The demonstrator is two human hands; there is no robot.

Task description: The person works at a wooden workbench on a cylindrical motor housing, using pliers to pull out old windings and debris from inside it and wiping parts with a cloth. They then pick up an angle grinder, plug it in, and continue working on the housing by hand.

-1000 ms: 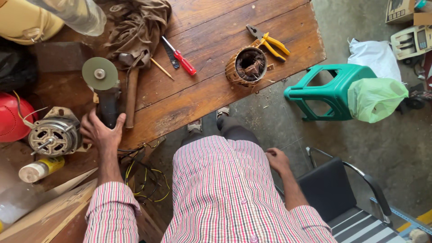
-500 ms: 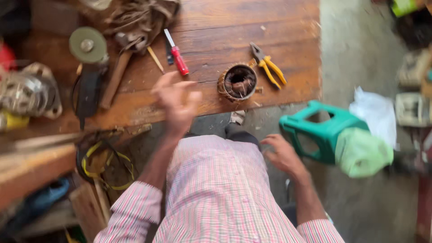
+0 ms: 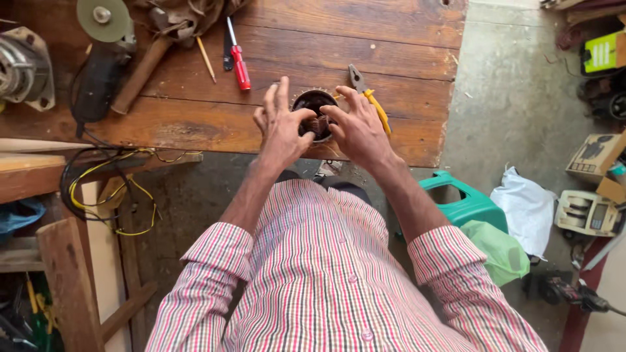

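A round motor stator [image 3: 313, 109] with dark copper windings stands near the front edge of the wooden workbench [image 3: 365, 45]. My left hand [image 3: 280, 125] grips its left side, thumb reaching over the rim. My right hand [image 3: 357, 127] holds its right side, fingers curled onto the windings. Both hands hide most of the stator's outer wall. Yellow-handled pliers [image 3: 368, 98] lie just behind my right hand.
A red-handled screwdriver [image 3: 238, 60], a pencil [image 3: 206, 58], a hammer [image 3: 138, 77], an angle grinder [image 3: 101, 62] and a motor [image 3: 23, 65] lie at the bench's left. Yellow wires [image 3: 124, 195] hang below. A green stool [image 3: 466, 202] and bags sit on the floor at right.
Both hands have come up from my side and lap onto the stator. My view has shifted, so the bench's left tools sit farther left.
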